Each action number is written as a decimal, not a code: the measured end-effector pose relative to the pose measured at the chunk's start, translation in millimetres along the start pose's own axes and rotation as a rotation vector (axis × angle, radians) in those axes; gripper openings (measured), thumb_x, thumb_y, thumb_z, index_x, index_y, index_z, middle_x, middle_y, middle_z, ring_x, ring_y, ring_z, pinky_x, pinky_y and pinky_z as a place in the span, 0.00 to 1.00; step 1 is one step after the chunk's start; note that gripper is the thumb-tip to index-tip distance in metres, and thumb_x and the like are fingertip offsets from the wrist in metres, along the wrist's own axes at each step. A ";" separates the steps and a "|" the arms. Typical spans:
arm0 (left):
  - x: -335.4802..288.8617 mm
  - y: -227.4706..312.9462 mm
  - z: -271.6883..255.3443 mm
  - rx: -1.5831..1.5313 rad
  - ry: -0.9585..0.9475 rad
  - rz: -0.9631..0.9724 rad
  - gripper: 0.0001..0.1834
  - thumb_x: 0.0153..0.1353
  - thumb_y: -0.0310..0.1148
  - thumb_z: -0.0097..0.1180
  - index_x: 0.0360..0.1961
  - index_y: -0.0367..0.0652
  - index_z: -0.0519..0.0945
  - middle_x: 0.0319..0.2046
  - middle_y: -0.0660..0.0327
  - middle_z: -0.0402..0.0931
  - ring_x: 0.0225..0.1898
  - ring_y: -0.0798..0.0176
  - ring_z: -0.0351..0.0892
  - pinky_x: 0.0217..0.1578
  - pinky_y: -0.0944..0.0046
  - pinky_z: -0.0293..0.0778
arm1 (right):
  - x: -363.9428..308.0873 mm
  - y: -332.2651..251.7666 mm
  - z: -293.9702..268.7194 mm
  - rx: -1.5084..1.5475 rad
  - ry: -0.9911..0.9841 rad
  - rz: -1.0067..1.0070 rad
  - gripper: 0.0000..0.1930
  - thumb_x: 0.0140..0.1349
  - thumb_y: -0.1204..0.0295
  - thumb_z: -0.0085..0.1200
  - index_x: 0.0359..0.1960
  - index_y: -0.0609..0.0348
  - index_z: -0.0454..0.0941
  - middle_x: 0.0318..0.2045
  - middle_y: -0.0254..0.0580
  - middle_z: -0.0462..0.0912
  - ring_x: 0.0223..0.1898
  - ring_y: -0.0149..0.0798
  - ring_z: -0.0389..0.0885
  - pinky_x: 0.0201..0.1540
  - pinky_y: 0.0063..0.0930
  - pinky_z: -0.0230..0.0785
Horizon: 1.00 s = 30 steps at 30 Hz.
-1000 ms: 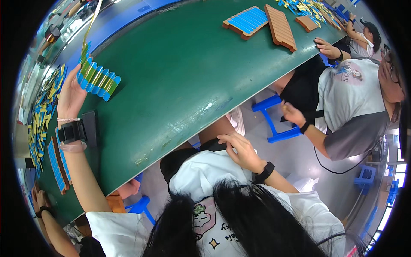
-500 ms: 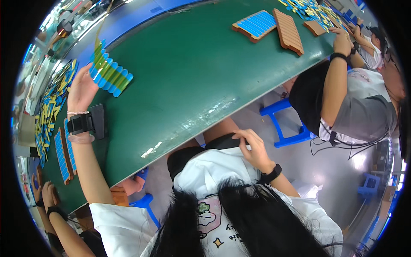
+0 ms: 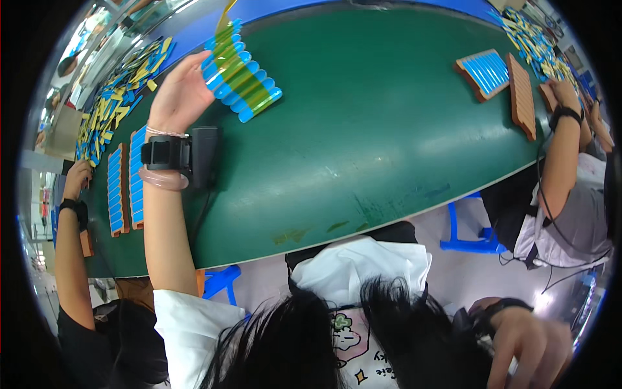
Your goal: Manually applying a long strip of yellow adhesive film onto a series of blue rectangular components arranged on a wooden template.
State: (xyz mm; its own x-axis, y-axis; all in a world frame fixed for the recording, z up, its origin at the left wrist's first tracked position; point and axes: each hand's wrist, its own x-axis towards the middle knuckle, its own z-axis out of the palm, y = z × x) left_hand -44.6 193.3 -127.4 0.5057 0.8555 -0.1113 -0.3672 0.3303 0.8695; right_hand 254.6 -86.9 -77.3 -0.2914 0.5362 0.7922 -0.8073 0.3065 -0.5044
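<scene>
Over the far left of the table, my left hand grips one edge of a row of blue rounded-end sticks. A translucent yellow tape band runs across the sticks, its loose end rising above them. On the lower right, my right hand is off the table beside my body, slightly blurred. Its fingers hang down and apart, with nothing seen in them.
Two brown grooved trays filled with blue sticks lie left of my forearm, near a pile of blue and yellow sticks. At right are a filled tray, a bare grooved tray and another pile. Co-workers' hands work at both sides.
My left hand, still holding the taped sticks, appears farther right and higher as the view shifts. My right hand has moved from my lap out to the lower right.
</scene>
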 end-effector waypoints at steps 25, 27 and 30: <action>-13.7 -3.2 41.3 -0.087 -0.101 0.104 0.24 0.58 0.31 0.43 0.55 0.36 0.57 0.46 0.54 0.68 0.46 0.58 0.70 0.47 0.57 0.68 | 64.8 81.4 39.9 0.429 -0.290 0.110 0.20 0.63 0.67 0.33 0.51 0.72 0.58 0.50 0.60 0.62 0.52 0.55 0.60 0.53 0.41 0.54; -14.5 -2.9 46.4 -0.081 -0.115 0.111 0.24 0.58 0.31 0.43 0.55 0.36 0.57 0.46 0.54 0.68 0.46 0.59 0.70 0.47 0.58 0.68 | 54.5 75.9 35.9 0.425 -0.434 0.293 0.21 0.63 0.66 0.34 0.52 0.71 0.57 0.49 0.61 0.62 0.52 0.55 0.60 0.53 0.41 0.53; -13.3 -3.4 54.7 -0.107 -0.133 0.089 0.23 0.58 0.31 0.43 0.54 0.36 0.58 0.46 0.55 0.68 0.45 0.60 0.71 0.47 0.59 0.68 | 48.7 73.7 25.6 0.303 -0.623 0.359 0.19 0.62 0.67 0.36 0.50 0.70 0.60 0.49 0.59 0.63 0.52 0.55 0.60 0.53 0.42 0.53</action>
State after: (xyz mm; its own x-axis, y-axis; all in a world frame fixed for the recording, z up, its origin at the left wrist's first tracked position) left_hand -7.4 158.9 -102.6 0.5632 0.8256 0.0346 -0.4928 0.3019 0.8161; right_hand 167.8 -58.3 -67.1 -0.7233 -0.0063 0.6905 -0.6880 -0.0783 -0.7214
